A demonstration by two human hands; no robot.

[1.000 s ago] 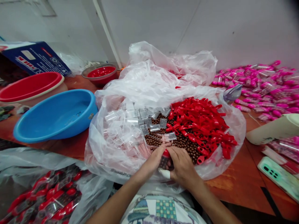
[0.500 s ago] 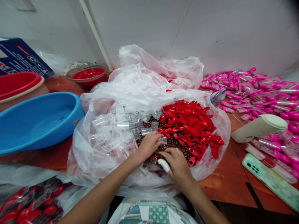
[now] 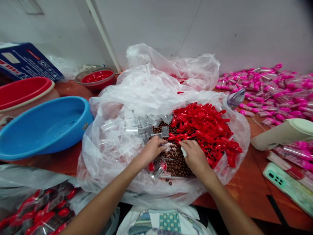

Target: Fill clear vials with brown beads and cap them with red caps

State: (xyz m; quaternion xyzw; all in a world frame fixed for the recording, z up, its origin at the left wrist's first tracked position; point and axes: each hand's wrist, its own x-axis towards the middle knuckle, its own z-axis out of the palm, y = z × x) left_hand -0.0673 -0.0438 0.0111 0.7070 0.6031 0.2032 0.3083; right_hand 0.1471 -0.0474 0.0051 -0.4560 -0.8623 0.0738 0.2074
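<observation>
- Red plastic pieces (image 3: 202,122) heaped right on white plastic (image 3: 171,195); clear sleeves (image 3: 132,130) left, brown beads (image 3: 177,164) between.
- Left hand (image 3: 152,150) bunched near sleeves, right hand (image 3: 195,158) curled at red heap's edge; can't tell what either pinches.
- Blue basin (image 3: 49,125) left; beige bottle (image 3: 278,135), phone (image 3: 288,187), pink-ended tubes (image 3: 276,94) right.
- Hands hide some beads; blue box (image 3: 26,62), phone cut off by frame.
- Red bowl (image 3: 104,86) has red contents; lower-left bag (image 3: 24,174) holds red-ended tubes (image 3: 46,215), blurred.
</observation>
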